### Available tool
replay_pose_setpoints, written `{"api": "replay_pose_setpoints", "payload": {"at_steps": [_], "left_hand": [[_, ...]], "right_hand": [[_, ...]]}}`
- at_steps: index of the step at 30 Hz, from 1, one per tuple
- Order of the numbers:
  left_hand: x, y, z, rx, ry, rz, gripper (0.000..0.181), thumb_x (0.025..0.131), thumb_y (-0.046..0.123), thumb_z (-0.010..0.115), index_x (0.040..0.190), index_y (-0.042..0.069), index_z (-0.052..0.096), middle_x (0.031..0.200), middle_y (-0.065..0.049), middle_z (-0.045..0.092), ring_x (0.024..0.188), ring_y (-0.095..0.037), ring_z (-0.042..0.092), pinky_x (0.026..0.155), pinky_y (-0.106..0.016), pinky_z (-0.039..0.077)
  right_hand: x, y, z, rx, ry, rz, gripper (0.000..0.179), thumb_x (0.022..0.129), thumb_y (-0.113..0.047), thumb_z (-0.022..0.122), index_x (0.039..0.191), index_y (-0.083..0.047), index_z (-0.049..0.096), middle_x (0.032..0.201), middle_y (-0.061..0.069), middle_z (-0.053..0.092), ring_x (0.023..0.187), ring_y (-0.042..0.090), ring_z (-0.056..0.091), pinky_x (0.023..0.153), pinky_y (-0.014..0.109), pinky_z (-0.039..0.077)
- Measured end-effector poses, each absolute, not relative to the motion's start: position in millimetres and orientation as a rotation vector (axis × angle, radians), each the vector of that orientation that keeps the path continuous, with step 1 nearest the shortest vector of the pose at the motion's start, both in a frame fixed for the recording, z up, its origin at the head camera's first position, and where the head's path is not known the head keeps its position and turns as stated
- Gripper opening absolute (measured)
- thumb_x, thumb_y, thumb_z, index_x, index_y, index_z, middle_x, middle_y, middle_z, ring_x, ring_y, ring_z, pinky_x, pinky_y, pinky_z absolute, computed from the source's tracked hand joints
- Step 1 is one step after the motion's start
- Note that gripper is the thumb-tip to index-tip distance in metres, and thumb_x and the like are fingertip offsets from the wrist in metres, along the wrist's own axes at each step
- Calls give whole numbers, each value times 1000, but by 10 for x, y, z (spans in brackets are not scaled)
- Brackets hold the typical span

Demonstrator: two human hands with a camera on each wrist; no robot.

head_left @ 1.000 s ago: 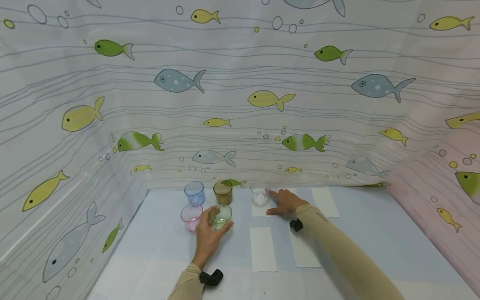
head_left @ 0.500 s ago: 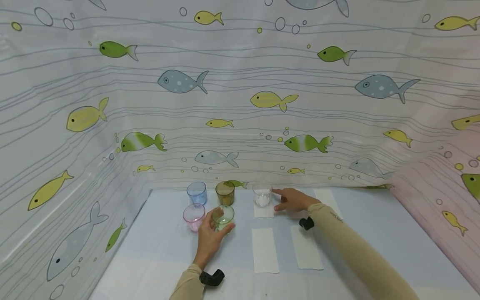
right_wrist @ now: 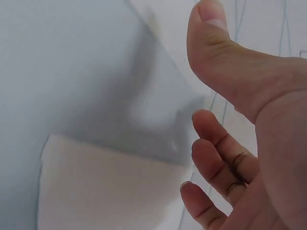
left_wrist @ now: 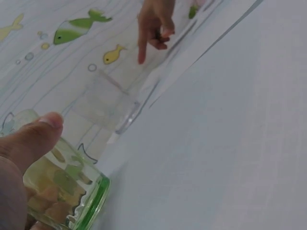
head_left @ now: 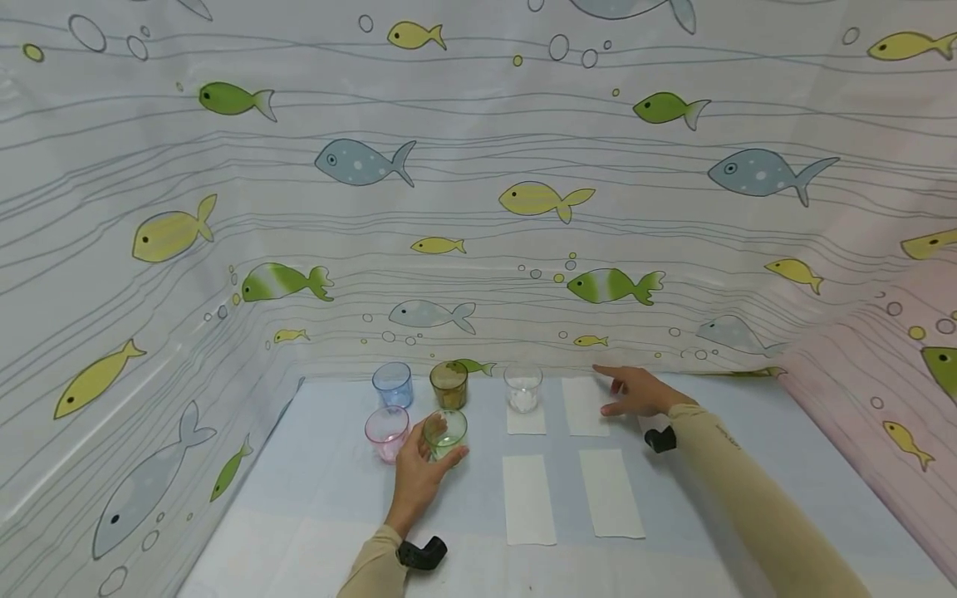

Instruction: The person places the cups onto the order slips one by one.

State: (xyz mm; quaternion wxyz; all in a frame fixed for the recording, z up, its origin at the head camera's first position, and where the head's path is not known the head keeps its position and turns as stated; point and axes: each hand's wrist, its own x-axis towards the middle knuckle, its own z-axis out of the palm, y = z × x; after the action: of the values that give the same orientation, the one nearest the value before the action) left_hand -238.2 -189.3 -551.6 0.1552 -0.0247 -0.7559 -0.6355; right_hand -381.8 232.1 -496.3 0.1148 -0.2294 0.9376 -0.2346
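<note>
The head view shows the left hand gripping a small, green-tinted, see-through cup, thumb on one side and fingers round the other. The cup is near the middle of the pale blue worktop; whether its base touches the surface cannot be told. The right hand holds nothing, its index finger stretched out, thumb apart and the other fingers loosely bent, just beside a white rectangular strip at the far side.

The likeliest trouble is crowding. The left hand's knuckles are just beside a pink-rimmed, see-through cup, and a brown-tinted, see-through cup stands close behind the green one, so a sideways or far swing could knock either. A blue-tinted, see-through cup at the far left might be jostled in turn.

A colourless, see-through cup stands on another white strip, between the hands; being hard to see, it could be bumped. The strips look thin and loose, so a dragging fingertip might skew one. Smooth walls could also let the green cup slip if the thumb eases.
</note>
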Motion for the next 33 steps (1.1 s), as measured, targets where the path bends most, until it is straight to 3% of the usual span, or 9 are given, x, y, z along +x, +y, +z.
{"api": "replay_pose_setpoints", "payload": {"at_steps": [11,18,27,33], "left_hand": [[-2384,-1911,-5525,-51,-2209,-1813,76,82,10,92,148,3,55,143,-18,67,139,-34,61,122,-47,41],[-2384,-1910,-5544,-68,-2198,-1814,74,83,9,91,148,1,55,142,-22,66,139,-36,60,121,-38,45],[-2373,-1922,-5529,-86,-2189,-1873,74,84,8,90,148,1,55,143,-23,65,141,-35,59,123,-45,40],[-2394,-1937,-5535,-81,-2197,-1865,73,84,8,90,148,0,55,142,-23,66,141,-35,59,123,-44,41]], "right_hand": [[-3772,2494,-5098,-707,2721,-778,96,86,-39,89,163,-9,40,106,9,62,90,19,52,77,32,45],[-3756,2422,-5140,-652,2720,-689,98,87,-48,87,164,-12,38,109,12,59,96,23,53,81,35,46],[-3770,2410,-5179,-706,2733,-627,102,85,-50,88,164,-9,37,106,13,59,94,23,53,82,38,48],[-3812,2376,-5175,-617,2716,-600,107,81,-54,90,165,-16,37,110,15,58,97,25,54,87,42,52]]}}
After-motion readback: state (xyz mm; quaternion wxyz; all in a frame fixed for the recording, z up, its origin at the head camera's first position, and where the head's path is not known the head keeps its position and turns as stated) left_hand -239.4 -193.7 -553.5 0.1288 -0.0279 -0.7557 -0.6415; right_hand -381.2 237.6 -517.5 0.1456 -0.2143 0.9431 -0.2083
